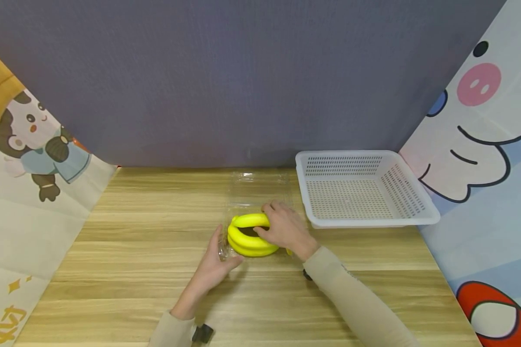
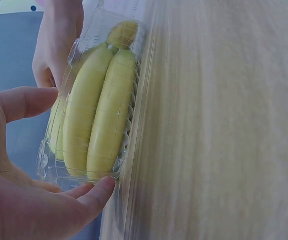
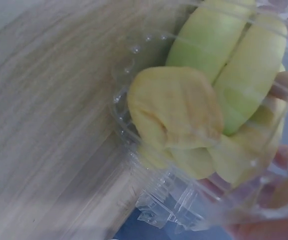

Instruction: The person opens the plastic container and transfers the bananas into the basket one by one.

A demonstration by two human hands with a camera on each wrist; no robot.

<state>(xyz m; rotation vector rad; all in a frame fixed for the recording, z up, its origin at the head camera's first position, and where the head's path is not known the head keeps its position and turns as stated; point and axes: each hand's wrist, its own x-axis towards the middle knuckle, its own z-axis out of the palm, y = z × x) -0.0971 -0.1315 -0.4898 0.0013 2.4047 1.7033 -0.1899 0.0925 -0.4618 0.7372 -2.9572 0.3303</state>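
A yellow bunch of bananas (image 1: 252, 245) lies inside a clear plastic box (image 1: 260, 193), whose lid is folded back toward the wall. My left hand (image 1: 211, 270) holds the box's left end, thumb toward the front side and the other fingers at the end wall. In the left wrist view, a fingertip presses the lower edge of the box beside the bananas (image 2: 106, 110). From above, my right hand (image 1: 284, 226) reaches into the box and grips the rear banana between thumb and fingers. The brownish stem (image 3: 176, 107) shows through the plastic in the right wrist view.
To the right, a white perforated basket (image 1: 343, 224) stands on the wooden table (image 1: 147, 241). A grey wall (image 1: 243, 86) rises behind, with cartoon-printed sheets along both sides.
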